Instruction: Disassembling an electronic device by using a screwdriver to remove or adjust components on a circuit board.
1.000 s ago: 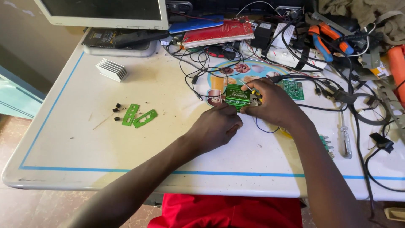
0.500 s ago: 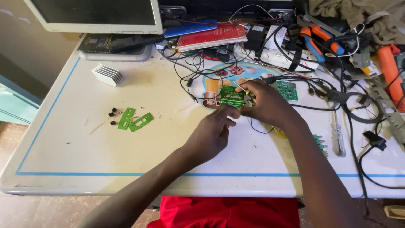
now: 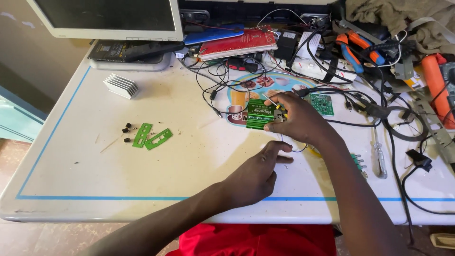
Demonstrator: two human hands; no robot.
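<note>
Table [image 3: 142,189] white w/ blue border, cluttered; right hand [image 3: 296,118] grips green pack [image 3: 259,115].

A dark rectangular monitor screen in a pale frame [image 3: 106,16] stands at eleven o'clock; a round colourful sticker [image 3: 265,87] lies on the counter [image 3: 189,156] toward twelve.

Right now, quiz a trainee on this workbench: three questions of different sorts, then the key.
1. True or false: the right hand rests on the green pack.
2. Which lies nearer the left hand: A) heatsink B) thin wire C) red book?
3. Fill in: two green plates lie to the ____ of the pack.

Key: 1 true; 2 B; 3 left.
</note>
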